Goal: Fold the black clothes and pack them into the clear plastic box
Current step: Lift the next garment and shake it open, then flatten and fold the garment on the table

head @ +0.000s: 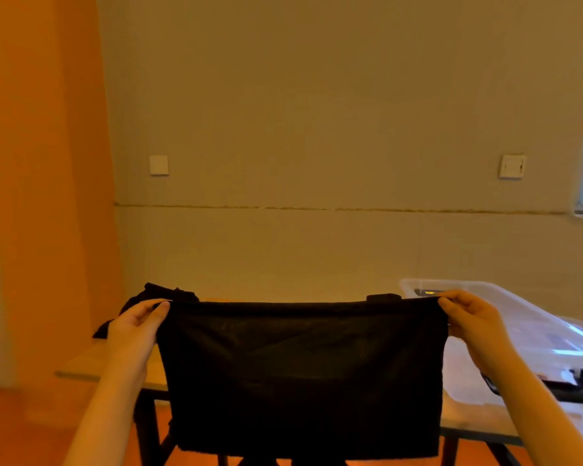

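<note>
Both hands are pinching the top corners of a black garment [300, 371], left hand [133, 326] and right hand [473, 322] holding it stretched above the counter [91, 364]. Folding is still remaining. More black clothes [155, 294] are waiting at far left. The clear plastic box [519, 317] is standing at right, before a plain wall [317, 129].

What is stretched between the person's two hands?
In the head view, a black cloth garment hangs taut between the left hand and right hand, each pinching a top corner.
</note>
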Motion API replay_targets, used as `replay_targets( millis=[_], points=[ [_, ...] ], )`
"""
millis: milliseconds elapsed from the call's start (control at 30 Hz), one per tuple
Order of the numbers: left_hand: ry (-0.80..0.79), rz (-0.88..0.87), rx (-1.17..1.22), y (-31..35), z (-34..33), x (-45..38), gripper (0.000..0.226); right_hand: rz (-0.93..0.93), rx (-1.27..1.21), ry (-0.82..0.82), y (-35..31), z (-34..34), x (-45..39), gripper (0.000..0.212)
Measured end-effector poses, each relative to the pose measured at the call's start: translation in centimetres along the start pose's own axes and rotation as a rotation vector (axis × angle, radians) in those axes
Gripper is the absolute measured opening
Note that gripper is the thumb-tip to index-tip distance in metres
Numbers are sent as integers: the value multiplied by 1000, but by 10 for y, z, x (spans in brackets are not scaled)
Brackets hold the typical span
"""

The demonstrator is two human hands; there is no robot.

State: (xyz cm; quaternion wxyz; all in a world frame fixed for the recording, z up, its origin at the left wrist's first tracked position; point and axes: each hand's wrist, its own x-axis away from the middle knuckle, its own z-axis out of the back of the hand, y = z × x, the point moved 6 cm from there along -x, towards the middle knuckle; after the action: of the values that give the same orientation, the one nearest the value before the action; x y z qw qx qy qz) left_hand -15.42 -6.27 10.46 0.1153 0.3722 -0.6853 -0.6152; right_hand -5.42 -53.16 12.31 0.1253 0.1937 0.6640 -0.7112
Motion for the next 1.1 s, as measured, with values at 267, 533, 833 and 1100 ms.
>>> replay_targets(
  millis=[267,533,833,1100],
  points=[
    [17,65,-78,-38,-21,-34,13,-120,60,-10,42,-18,-40,18],
    [20,161,-147,-83,-42,-89,13,-236,237,-43,102,-43,-100,17],
    [-34,236,-369,-148,-95,-177,22,-290,583,21,159,-83,-175,17],
    [-545,6,-1103,-193,-158,-118,51,-88,937,-397,176,-168,-137,44]
  ],
)
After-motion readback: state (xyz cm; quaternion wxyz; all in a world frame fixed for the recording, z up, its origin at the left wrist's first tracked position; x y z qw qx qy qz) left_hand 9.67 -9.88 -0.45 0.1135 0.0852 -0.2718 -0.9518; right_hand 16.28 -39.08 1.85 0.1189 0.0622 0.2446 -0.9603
